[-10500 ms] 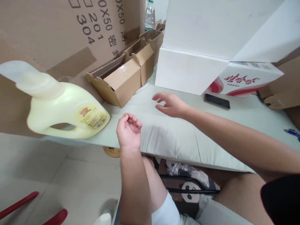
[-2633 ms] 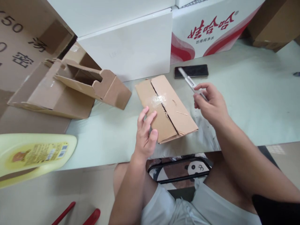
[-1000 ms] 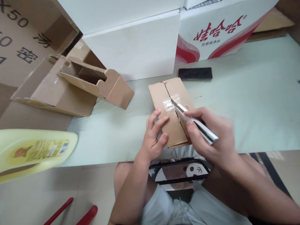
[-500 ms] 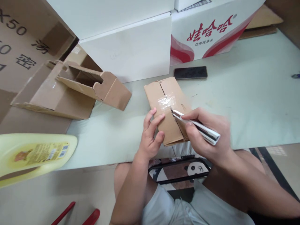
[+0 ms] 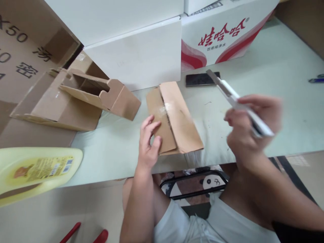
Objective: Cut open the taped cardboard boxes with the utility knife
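Note:
A small cardboard box [image 5: 181, 118] lies on the pale green tabletop. A slit runs along its top seam through the clear tape, and the flaps stand slightly apart. My left hand [image 5: 149, 140] grips the box's left side, fingers bent over the edge and thumb near the front. Off to the right, my right hand [image 5: 253, 125] is closed around a white utility knife [image 5: 234, 98], its blade extended and pointing up and left. Knife and hand hover clear of the box, blurred by motion. The blade tip overlaps the phone [image 5: 198, 79] in view.
Open cardboard cartons [image 5: 118, 98] stand at the left. White boxes [image 5: 134, 54] and a red-lettered carton [image 5: 220, 40] line the back. A yellow bottle [image 5: 43, 168] is at the left front; pens [image 5: 316, 80] lie far right.
My right hand has lifted the utility knife off the box and moved right, with the blade now longer. The box has turned and shifted left with my left hand, and its seam has opened.

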`<state>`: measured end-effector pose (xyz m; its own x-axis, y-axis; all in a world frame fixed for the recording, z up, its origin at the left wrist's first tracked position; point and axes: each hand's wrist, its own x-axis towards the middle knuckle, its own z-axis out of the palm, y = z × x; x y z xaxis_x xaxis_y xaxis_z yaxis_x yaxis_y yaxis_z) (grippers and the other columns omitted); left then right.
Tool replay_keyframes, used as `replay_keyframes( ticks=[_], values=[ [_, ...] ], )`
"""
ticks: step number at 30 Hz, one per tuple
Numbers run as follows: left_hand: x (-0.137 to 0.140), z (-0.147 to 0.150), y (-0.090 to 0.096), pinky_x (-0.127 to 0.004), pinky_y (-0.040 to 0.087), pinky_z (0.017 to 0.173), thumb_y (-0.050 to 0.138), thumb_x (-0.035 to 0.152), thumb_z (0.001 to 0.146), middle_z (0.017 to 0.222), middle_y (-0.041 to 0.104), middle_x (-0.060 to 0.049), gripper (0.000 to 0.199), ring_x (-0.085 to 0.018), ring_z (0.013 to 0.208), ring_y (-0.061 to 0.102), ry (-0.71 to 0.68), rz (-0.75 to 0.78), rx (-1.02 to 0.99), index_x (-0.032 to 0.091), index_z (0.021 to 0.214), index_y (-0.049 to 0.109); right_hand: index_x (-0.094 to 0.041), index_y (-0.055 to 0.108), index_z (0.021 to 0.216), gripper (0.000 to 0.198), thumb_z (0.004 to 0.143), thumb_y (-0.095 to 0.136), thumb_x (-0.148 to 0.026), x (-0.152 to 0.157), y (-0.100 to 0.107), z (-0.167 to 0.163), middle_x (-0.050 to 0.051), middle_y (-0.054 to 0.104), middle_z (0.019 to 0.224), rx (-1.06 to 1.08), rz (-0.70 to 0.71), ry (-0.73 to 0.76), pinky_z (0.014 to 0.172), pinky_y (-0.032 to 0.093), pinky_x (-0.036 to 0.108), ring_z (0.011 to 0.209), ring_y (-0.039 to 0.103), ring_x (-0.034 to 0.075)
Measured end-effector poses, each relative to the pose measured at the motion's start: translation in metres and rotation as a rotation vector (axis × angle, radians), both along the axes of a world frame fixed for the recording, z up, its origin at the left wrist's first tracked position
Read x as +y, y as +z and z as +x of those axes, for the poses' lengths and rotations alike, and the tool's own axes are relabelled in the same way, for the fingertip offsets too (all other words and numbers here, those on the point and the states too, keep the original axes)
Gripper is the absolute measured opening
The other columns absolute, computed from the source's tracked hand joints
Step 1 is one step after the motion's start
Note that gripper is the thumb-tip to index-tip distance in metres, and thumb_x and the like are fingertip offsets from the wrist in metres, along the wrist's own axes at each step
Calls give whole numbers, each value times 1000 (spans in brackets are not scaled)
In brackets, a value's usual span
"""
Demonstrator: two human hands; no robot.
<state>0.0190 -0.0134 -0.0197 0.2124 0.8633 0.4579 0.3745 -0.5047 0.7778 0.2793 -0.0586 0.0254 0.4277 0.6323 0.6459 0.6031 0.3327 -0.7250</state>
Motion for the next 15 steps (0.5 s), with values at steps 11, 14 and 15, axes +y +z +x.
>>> replay_keyframes(
  ticks=[11, 14, 15],
  values=[
    [14, -34, -1, -31, 58, 77, 77, 42, 80, 103, 76, -6, 40, -23, 101, 73, 288, -468, -239, 25, 113, 64, -15, 67, 135, 52, 86, 60, -32, 49, -75, 13, 23, 69, 115, -513, -660, 205, 89, 53, 55, 103, 63, 39],
    [12, -28, -2, -36, 58, 94, 72, 43, 86, 115, 76, -8, 34, -24, 113, 71, 265, -445, -198, 23, 114, 69, -20, 78, 116, 36, 86, 60, -31, 48, -71, 8, 22, 68, 126, -455, -669, 271, 99, 49, 61, 118, 61, 42],
    [12, -26, -3, -36, 57, 97, 71, 44, 87, 117, 76, -8, 34, -24, 114, 71, 283, -413, -225, 23, 114, 70, -21, 79, 107, 31, 86, 60, -32, 48, -68, 7, 20, 68, 126, -402, -660, 314, 102, 47, 61, 120, 61, 41]
  ],
)
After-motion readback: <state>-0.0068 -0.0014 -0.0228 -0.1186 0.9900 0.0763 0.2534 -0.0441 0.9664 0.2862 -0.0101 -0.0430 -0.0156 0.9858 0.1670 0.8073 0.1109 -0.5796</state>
